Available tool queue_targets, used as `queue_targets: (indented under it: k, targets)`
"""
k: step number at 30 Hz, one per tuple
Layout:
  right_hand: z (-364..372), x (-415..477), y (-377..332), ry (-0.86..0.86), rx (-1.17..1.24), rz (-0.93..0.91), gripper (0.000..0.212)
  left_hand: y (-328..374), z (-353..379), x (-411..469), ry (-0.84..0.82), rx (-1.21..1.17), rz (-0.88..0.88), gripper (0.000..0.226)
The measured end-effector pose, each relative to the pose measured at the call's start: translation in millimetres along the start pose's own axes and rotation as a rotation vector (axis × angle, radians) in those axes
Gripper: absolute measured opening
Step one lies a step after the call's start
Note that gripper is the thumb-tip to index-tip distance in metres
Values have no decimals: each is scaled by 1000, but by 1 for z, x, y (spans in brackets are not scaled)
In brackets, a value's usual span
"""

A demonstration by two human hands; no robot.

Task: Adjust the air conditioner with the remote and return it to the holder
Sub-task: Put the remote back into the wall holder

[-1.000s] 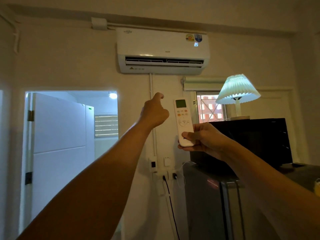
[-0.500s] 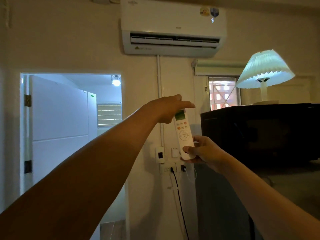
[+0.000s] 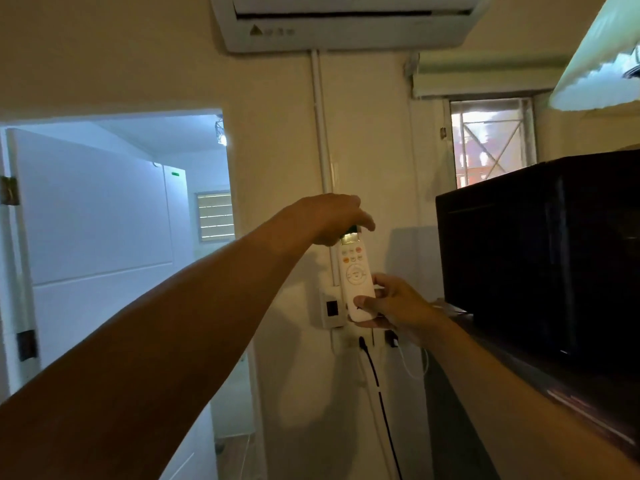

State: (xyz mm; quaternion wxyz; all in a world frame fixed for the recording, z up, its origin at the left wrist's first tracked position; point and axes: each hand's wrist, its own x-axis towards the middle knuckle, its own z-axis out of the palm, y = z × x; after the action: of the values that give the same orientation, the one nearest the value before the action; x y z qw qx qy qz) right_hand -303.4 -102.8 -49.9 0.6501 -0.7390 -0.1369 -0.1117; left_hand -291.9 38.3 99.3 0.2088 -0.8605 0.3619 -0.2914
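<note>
A white remote (image 3: 356, 277) with orange buttons stands upright against the wall. My right hand (image 3: 391, 303) grips its lower end, thumb on the front. My left hand (image 3: 329, 218) reaches over its top end, fingers curled down onto the display. The white air conditioner (image 3: 346, 32) hangs high on the wall, only its lower edge in view. A small white wall box (image 3: 329, 308) with a dark window sits just left of the remote's base. The holder is hidden behind the remote and my hands.
A black microwave (image 3: 540, 251) stands at the right on a grey fridge, close to my right arm. Sockets with a black cable (image 3: 377, 386) lie below the remote. An open doorway (image 3: 114, 237) is at the left, a window (image 3: 491, 143) and lampshade at upper right.
The remote has dropped lower and nearer the wall. My left hand has settled onto its top. The view has tilted down and moved closer, so the air conditioner has slid up out of frame.
</note>
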Motion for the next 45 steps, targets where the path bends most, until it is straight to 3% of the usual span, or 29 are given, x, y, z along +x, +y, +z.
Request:
queue_targets:
  k: [4, 7, 11, 14, 17, 20, 28, 39, 45]
  targets:
    - [-7, 47, 38, 44, -41, 37, 46, -14, 47, 44, -97, 5, 21, 55]
    - [-10, 85, 68, 163, -283, -9, 49, -28, 81, 77, -112, 0, 44, 60]
    - [-19, 139, 90, 406, -596, -73, 46, -48, 121, 124, -55, -13, 85, 71]
    - [-29, 176, 93, 577, -630, -101, 56, -62, 138, 156, -1, -50, 119, 71]
    - [-37, 210, 104, 659, -662, -104, 45, -74, 152, 184, 62, -65, 182, 66]
    - [-44, 238, 120, 685, -666, -61, 44, -78, 172, 208, 62, -66, 222, 67]
    - [-50, 290, 169, 722, -751, 32, 65, -90, 229, 263, -35, 47, 260, 74]
    - [-46, 306, 196, 856, -887, 57, 56, -85, 248, 292, -60, 34, 295, 69]
    - [-46, 306, 201, 823, -929, 152, 53, -87, 261, 296, -121, -124, 168, 62]
